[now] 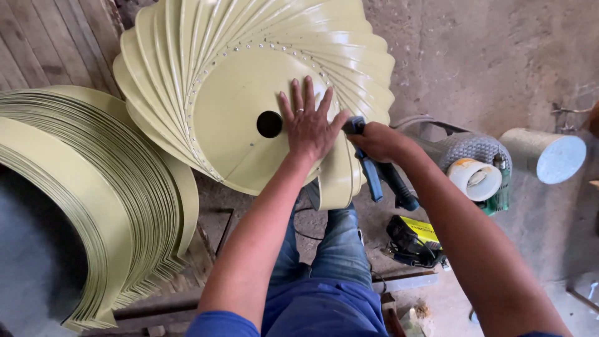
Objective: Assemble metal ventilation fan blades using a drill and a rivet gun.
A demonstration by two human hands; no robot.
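A black device (413, 240) lies on the concrete floor, right of the person's knees, and bears a yellow rectangular label (419, 228) on its top face, tilted. Up and to the right, a green bottle (500, 187) stands behind a white roll; whether it carries a label cannot be told. No signs or screens show.

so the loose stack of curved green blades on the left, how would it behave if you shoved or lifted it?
The stack of curved blades looks like thin sheet, fanned at the edges, so it would probably slide apart when pushed. Lifted singly, a blade likely flexes. The painted faces look smooth, possibly slippery, and the thin edges could be sharp.
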